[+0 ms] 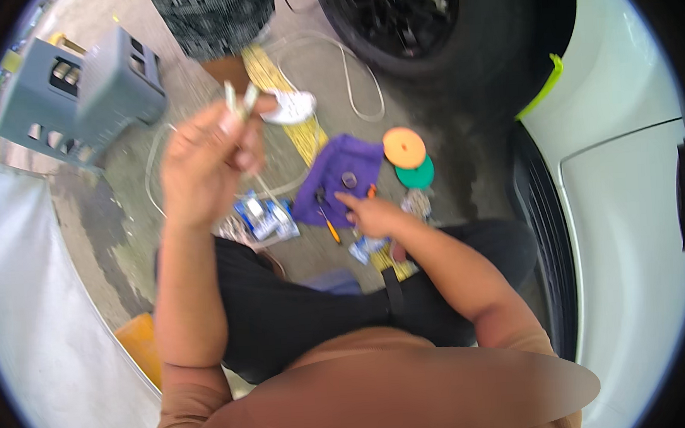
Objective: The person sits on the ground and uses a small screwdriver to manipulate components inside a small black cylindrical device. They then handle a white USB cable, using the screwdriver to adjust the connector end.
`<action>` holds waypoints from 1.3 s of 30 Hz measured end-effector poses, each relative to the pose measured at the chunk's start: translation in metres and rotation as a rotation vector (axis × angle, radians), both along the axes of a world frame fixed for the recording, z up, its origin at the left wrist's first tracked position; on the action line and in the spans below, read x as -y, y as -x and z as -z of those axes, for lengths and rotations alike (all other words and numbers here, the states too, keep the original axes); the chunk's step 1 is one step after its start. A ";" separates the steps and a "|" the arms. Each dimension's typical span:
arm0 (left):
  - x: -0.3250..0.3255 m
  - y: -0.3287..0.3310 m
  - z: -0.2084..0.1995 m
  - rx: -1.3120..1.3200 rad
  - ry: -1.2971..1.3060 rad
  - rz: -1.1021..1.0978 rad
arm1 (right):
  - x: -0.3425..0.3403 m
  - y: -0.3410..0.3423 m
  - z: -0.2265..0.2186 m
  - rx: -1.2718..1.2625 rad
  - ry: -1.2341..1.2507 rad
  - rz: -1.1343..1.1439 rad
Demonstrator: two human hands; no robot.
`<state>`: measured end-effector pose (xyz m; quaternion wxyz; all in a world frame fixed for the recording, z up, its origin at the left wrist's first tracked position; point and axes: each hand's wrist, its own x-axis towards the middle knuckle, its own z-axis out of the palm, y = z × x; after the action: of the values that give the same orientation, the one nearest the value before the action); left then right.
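Observation:
My left hand (214, 155) is raised, its fingers pinched on a thin pale cord whose two short whitish ends (249, 97) stick up past the fingertips. Blur hides the exact kind of these ends; a pale strand hangs below the hand. Lower and to the right, my right hand (373, 215) hovers at the edge of a purple cloth (345, 153), index finger stretched out and nothing visible in its grasp. On the cloth lie a small ring-shaped piece (348, 180) and a small black piece (320, 193). An orange-handled screwdriver (331, 227) lies at its near edge.
An orange round pad (404, 148) overlaps a green one (415, 173) beside the cloth. Blue-and-white packets (265, 218) lie near my legs. A car wheel (402, 17) and white body panel (628, 199) border the right. Grey plastic stools (118, 78) and another person's white shoe (292, 106) are ahead.

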<state>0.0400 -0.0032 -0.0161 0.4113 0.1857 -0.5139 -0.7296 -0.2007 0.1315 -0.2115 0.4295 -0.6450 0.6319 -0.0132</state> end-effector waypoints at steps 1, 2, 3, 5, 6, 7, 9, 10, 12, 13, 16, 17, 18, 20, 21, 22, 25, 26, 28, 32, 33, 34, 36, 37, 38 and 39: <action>0.001 -0.006 0.001 0.059 0.015 -0.034 | -0.002 0.005 0.011 -0.011 -0.037 0.010; -0.001 -0.013 0.001 0.119 0.042 -0.041 | -0.004 0.012 0.020 -0.028 -0.013 0.029; 0.003 -0.018 -0.001 0.167 0.103 -0.053 | 0.000 0.020 0.026 -0.083 -0.014 0.027; 0.003 -0.033 -0.007 0.244 0.106 -0.084 | 0.008 0.034 0.036 -0.147 -0.082 0.075; 0.003 -0.041 -0.011 0.264 0.107 -0.087 | 0.009 0.038 0.040 -0.167 -0.090 0.100; 0.003 -0.047 -0.015 0.284 0.116 -0.090 | 0.010 0.042 0.044 -0.182 -0.154 0.109; 0.005 -0.056 -0.019 0.254 0.138 -0.203 | 0.007 0.045 0.054 -0.225 -0.245 0.150; 0.007 -0.060 -0.020 0.206 0.141 -0.211 | 0.006 0.045 0.059 -0.276 -0.255 0.131; 0.011 -0.062 -0.018 0.099 0.156 -0.209 | 0.003 0.046 0.068 -0.264 -0.242 0.114; 0.012 -0.060 -0.014 0.166 0.047 -0.260 | 0.003 0.046 0.072 -0.268 -0.277 0.101; 0.005 -0.048 -0.001 0.330 -0.036 -0.254 | 0.011 0.046 0.075 -0.050 -0.370 0.221; 0.002 -0.042 0.002 0.393 -0.066 -0.196 | 0.016 0.044 0.073 -0.005 -0.386 0.309; -0.002 -0.036 0.005 0.391 -0.071 -0.112 | 0.021 0.040 0.067 0.043 -0.397 0.400; -0.009 -0.024 0.008 0.378 -0.152 0.066 | 0.031 0.032 0.048 0.119 -0.336 0.509; -0.011 -0.018 0.008 0.327 -0.181 0.143 | 0.036 0.026 0.033 0.190 -0.194 0.565; -0.014 -0.013 0.009 0.255 -0.258 0.212 | 0.040 0.022 0.015 0.242 -0.089 0.629; -0.019 -0.002 0.007 0.183 -0.362 0.285 | 0.046 0.019 -0.059 0.571 0.123 0.829; -0.020 0.000 0.006 0.188 -0.378 0.292 | 0.042 0.017 -0.087 0.667 0.184 0.861; -0.021 0.003 0.004 0.194 -0.348 0.297 | 0.030 0.007 -0.140 0.870 0.278 0.846; -0.030 0.011 0.002 0.242 -0.270 0.396 | 0.007 -0.025 -0.207 1.008 0.261 0.746; -0.034 0.014 0.002 0.253 -0.251 0.424 | 0.002 -0.032 -0.214 1.047 0.273 0.695; -0.036 0.016 0.003 0.259 -0.211 0.458 | 0.002 -0.038 -0.215 1.046 0.260 0.705; -0.042 0.019 0.004 0.299 -0.160 0.516 | -0.005 -0.042 -0.214 1.109 0.340 0.690; -0.044 0.018 0.005 0.314 -0.141 0.543 | -0.009 -0.042 -0.211 1.111 0.375 0.708; -0.048 0.019 0.008 0.308 -0.151 0.519 | -0.014 -0.038 -0.209 0.991 0.392 0.709; -0.050 0.020 0.010 0.355 -0.151 0.539 | -0.020 -0.034 -0.208 0.884 0.438 0.698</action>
<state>0.0202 0.0470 -0.0262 0.0924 0.1972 -0.5528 -0.8043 -0.1669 0.1518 -0.0036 0.4788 -0.4066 0.5505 -0.5499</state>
